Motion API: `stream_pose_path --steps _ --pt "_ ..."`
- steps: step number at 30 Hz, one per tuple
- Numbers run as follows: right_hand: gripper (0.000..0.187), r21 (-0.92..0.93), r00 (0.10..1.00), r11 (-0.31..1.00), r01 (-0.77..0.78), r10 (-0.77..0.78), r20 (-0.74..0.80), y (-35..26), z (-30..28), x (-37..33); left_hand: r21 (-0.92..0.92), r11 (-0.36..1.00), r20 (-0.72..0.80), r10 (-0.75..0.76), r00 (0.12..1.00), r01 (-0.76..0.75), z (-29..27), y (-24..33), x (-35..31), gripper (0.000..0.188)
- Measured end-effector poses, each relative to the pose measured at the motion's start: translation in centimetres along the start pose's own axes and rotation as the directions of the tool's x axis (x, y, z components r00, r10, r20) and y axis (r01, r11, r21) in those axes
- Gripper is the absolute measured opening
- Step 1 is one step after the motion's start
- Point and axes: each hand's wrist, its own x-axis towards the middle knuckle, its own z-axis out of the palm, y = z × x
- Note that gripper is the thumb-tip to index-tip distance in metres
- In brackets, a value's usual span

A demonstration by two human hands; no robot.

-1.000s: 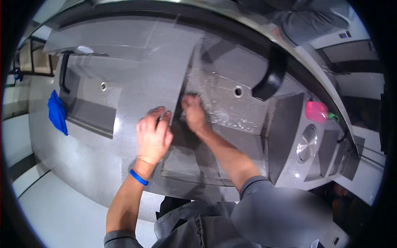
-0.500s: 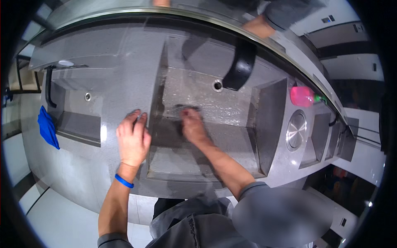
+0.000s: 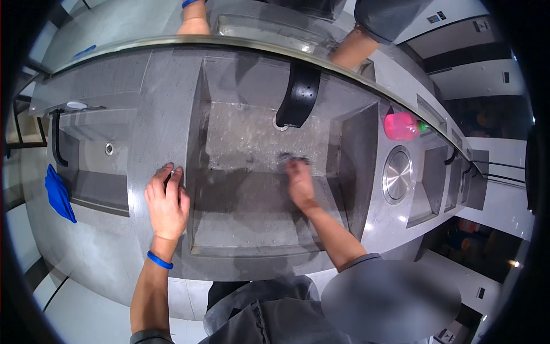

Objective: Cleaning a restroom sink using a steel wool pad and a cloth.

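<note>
Inside the large grey sink [image 3: 281,236], my right hand [image 3: 300,184] presses down on the wet basin floor, fingers closed round a dark, blurred scourer [image 3: 293,156]. Water glistens over the basin's far part. Above it a broad black faucet [image 3: 299,96] juts from the back wall, its tip hiding part of the drain [image 3: 281,126]. My left hand [image 3: 167,203] lies on the counter [image 3: 153,123] left of the sink, open, fingertips down and holding nothing. A blue band circles that wrist.
At left, a blue cloth [image 3: 59,194] lies beside a smaller sink [image 3: 97,189] with a black faucet [image 3: 58,137]. To the right stand a pink bottle [image 3: 400,125] and a round metal lid [image 3: 397,175] set in the counter. A mirror [image 3: 252,43] runs along the back.
My right hand has moved rightward across the basin with the scourer. My left hand stays on the counter. The whole view has shifted, showing more of the mirror.
</note>
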Motion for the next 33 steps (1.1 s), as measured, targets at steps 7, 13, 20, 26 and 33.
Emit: stream_pose_path --steps 7,13,20,26,33 --pt "0.024 -0.186 0.912 0.940 -0.286 0.208 -0.354 11.8 -2.5 9.3 0.005 1.000 0.023 -0.026 0.999 0.026 -0.4 0.2 0.0 0.043" --pt "0.021 -0.467 0.867 0.822 -0.326 0.063 -0.495 6.0 5.6 17.5 -0.023 1.000 0.005 0.006 1.000 -0.006 0.0 1.0 0.7 0.043" --pt "0.021 0.585 0.808 0.791 -0.177 0.456 -0.373 4.9 -1.7 15.9 -0.005 1.000 0.006 -0.017 1.000 0.017 -0.6 0.1 0.0 0.043" --pt "0.028 0.790 0.176 0.544 -0.282 0.839 -0.515 4.4 -6.1 23.1 0.019 1.000 0.021 -0.017 1.000 0.017 -0.1 0.3 0.2 0.044" --pt "0.029 0.760 0.645 0.642 -0.101 0.624 -0.441 -4.9 6.8 25.8 -0.039 0.999 0.008 0.001 1.000 -0.001 0.6 0.9 0.6 0.043"
